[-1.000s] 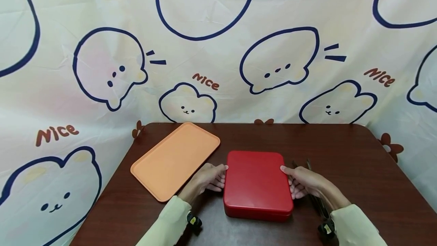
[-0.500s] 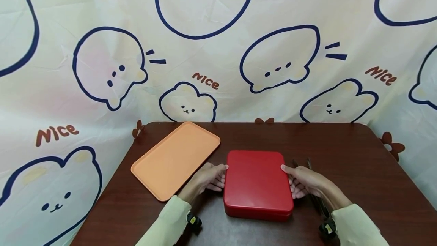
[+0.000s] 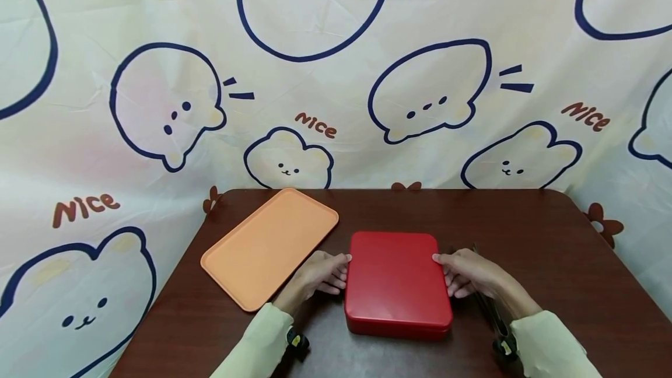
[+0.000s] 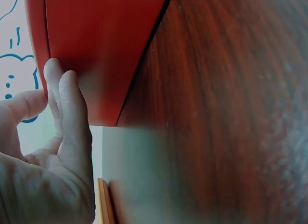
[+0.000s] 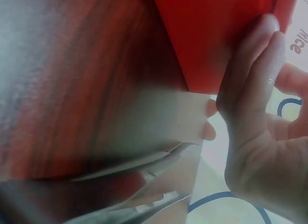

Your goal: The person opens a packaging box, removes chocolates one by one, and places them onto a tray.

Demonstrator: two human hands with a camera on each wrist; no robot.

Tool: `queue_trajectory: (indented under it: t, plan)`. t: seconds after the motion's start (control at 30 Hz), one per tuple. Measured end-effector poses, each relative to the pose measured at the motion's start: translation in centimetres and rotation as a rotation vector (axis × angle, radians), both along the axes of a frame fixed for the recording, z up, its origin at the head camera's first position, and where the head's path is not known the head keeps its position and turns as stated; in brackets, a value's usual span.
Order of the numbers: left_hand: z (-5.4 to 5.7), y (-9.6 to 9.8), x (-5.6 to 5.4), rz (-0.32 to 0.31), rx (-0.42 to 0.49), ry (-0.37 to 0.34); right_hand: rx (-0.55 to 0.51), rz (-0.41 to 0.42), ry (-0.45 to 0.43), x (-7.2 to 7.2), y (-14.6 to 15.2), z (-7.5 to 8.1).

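A closed red box (image 3: 399,284) with a rounded lid sits on the dark wooden table. My left hand (image 3: 320,273) pinches the lid's left edge, thumb on the top rim and fingertips at the seam below, as the left wrist view shows. On the opposite edge, my right hand (image 3: 469,273) holds the lid the same way, its index and middle fingers (image 5: 260,65) up against the box's side. The seam between lid and base looks narrow and level. What is inside the box is hidden.
An orange tray (image 3: 270,247) lies slanted at the back left, close behind my left hand. Metal tongs (image 3: 490,311) with serrated tips lie right of the box, partly hidden under my right forearm. A patterned curtain (image 3: 346,92) hangs behind the table.
My right hand's fingers and wrist have shifted very slightly. The box, the tray and my left hand look the same.
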State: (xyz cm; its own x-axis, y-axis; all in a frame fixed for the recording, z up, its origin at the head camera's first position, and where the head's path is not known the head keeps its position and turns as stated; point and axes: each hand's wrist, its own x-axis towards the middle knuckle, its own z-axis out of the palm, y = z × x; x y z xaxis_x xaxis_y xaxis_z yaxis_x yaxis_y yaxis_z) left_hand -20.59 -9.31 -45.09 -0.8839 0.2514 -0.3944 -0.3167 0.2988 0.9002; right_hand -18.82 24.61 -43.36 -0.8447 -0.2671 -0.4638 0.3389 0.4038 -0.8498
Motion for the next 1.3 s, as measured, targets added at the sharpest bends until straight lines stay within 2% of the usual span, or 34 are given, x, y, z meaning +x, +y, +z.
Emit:
queue_trajectory:
  t: [0.27, 0.47, 0.7, 0.9, 1.13, 1.3]
  plan:
    - [-0.1, 0.1, -0.1, 0.01, 0.029, 0.006, -0.007, -0.084, 0.026, -1.3, -0.3, 0.4]
    - [0.1, 0.5, -0.2, 0.049, 0.065, 0.033, 0.004, -0.105, 0.042, -2.2, -0.5, 0.4]
    - [0.3, 0.6, -0.3, 0.082, 0.089, 0.044, 0.021, -0.103, 0.074, -2.9, -0.7, 0.6]
    - [0.5, 0.7, -0.2, 0.08, 0.079, 0.045, 0.031, -0.084, 0.085, -3.2, -0.7, 0.9]
    - [0.4, 0.7, -0.1, 0.075, 0.091, 0.06, 0.035, -0.111, 0.051, -3.5, -0.9, 1.0]
    - [0.5, 0.6, 0.0, 0.071, 0.103, 0.068, 0.037, -0.088, 0.077, -3.6, -1.0, 1.0]
